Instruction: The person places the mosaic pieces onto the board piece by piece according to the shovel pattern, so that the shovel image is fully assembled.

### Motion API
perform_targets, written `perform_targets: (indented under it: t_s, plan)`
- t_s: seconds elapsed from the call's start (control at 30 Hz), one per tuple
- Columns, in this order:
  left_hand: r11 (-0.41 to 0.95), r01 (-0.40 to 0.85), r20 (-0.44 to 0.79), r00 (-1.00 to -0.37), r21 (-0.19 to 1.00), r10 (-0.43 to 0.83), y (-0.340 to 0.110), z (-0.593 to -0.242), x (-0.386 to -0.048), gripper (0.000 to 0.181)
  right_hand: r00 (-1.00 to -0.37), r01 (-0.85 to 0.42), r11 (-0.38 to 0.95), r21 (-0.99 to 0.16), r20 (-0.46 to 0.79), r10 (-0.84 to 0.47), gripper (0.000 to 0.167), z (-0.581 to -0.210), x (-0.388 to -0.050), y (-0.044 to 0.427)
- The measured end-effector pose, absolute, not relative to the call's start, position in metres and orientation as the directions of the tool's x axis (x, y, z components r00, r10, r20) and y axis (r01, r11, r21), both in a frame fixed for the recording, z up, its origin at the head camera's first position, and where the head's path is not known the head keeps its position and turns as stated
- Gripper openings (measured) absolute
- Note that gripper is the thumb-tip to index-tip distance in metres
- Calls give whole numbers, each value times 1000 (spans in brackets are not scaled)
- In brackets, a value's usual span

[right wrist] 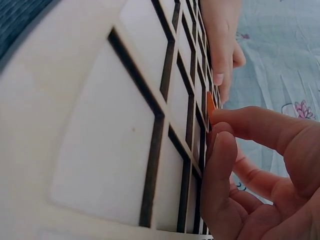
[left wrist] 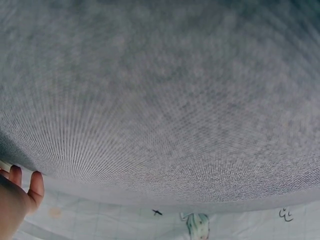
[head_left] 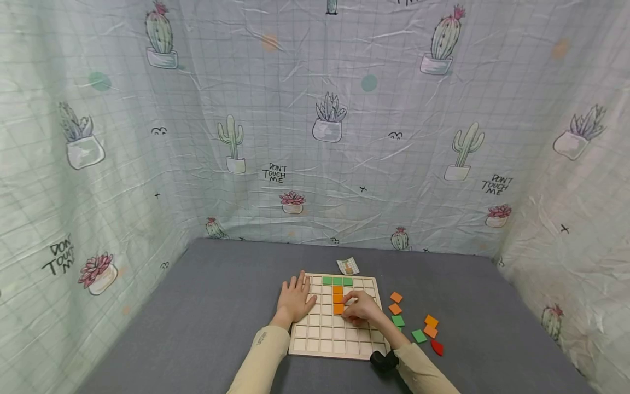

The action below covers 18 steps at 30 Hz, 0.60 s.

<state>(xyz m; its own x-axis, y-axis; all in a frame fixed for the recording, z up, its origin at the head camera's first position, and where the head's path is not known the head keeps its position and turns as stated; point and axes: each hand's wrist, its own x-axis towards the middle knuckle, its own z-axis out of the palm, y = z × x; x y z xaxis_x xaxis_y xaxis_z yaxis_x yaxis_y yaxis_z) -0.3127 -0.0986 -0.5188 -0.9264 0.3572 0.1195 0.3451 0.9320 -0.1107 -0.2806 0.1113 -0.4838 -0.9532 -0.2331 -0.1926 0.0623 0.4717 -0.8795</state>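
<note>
A wooden grid board (head_left: 325,350) lies on the table, with several green tiles (head_left: 337,280) in a row at its top and a column of orange tiles (head_left: 337,290) below them. My left hand (head_left: 293,300) rests flat on the board's left side, fingers spread; part of it (left wrist: 17,197) shows in the left wrist view. At the column's lowest orange tile (head_left: 338,309), my right hand (head_left: 363,307) has its thumb and index finger at the right edge. The right wrist view shows the fingertips of this hand (right wrist: 260,170) pinching an orange tile (right wrist: 210,104).
Loose orange tiles (head_left: 396,297), green tiles (head_left: 419,336) and a red piece (head_left: 437,347) lie right of the board. A small printed card (head_left: 348,266) sits behind it. Patterned cloth (head_left: 295,230) hangs around the grey table (head_left: 211,306).
</note>
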Motion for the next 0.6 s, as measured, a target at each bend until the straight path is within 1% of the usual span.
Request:
perform_targets:
  t_s: [0.4,0.6]
  plan:
    - [930,349,134,-922,-115,363,-99,-523,-314,62,-952,45,461,-886,-178,-250,27,-483,-281,112]
    - [926,357,134,-918,-124,372,-101,-527,-317,63,-924,14,410,-912,-168,-343,30,-481,-279,118]
